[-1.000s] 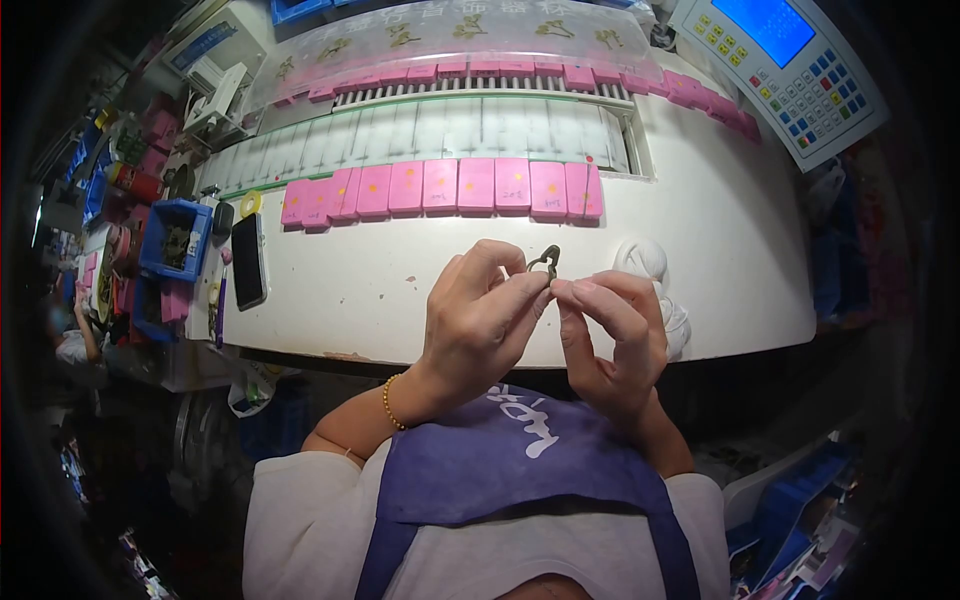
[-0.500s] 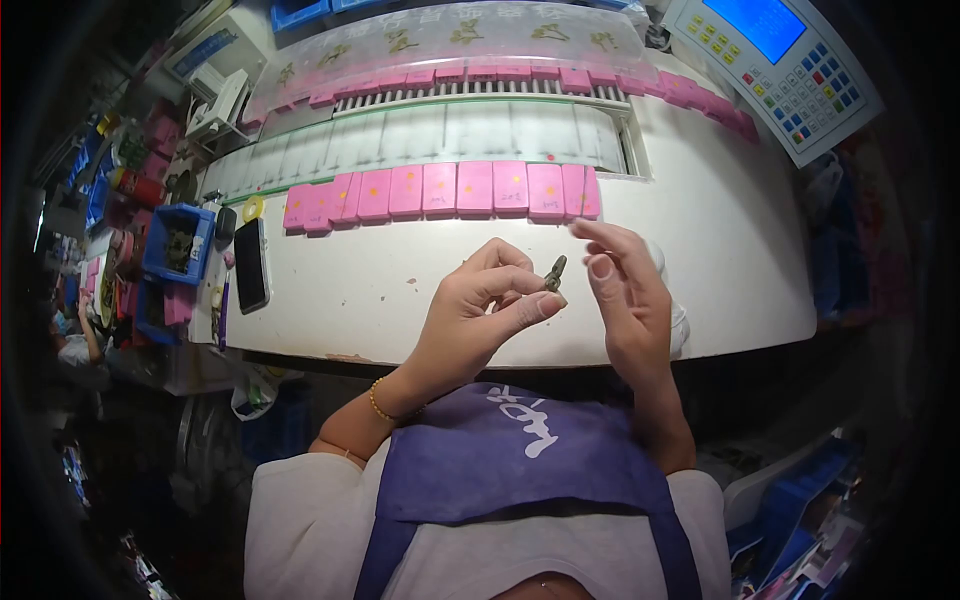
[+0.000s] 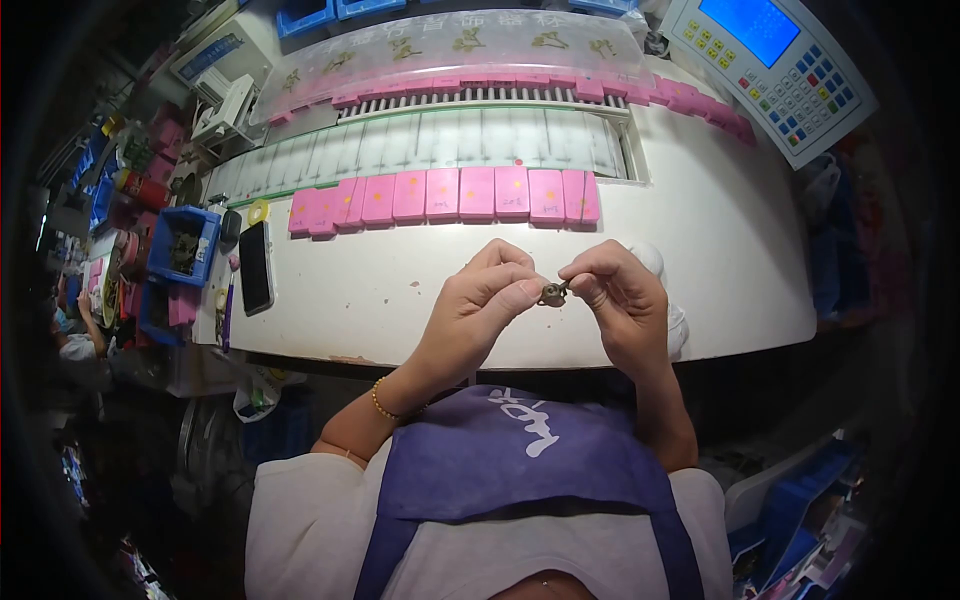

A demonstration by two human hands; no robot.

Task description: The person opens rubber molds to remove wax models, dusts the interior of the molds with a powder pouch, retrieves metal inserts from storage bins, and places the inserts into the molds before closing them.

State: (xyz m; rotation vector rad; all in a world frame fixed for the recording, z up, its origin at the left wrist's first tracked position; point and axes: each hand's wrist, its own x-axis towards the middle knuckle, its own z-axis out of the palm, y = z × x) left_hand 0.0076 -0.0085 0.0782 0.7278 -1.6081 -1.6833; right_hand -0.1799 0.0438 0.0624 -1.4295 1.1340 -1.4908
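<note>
A small dark metal piece (image 3: 552, 294) is held between my two hands, above the front part of the white table (image 3: 400, 320). My left hand (image 3: 487, 300) pinches its left side between thumb and fingers. On its right side, my right hand (image 3: 622, 300) grips it with thumb and forefinger. The fingertips hide part of the piece. Beyond my hands, a row of pink blocks (image 3: 442, 194) lies along the glass-edged white strip (image 3: 440, 140). White round bundles (image 3: 676, 328) sit just right of my right hand.
A phone (image 3: 256, 267) lies at the left, near a blue bin (image 3: 183, 243). A keypad panel with a blue screen (image 3: 770, 75) stands at the back right. Behind the strip is a clear plastic cover (image 3: 450, 45). Another person's arm (image 3: 88, 318) shows at the far left.
My right hand came off the piece, opened, then returned to grip its right side. The piece has turned in my left hand. The red dot on the strip has shifted left.
</note>
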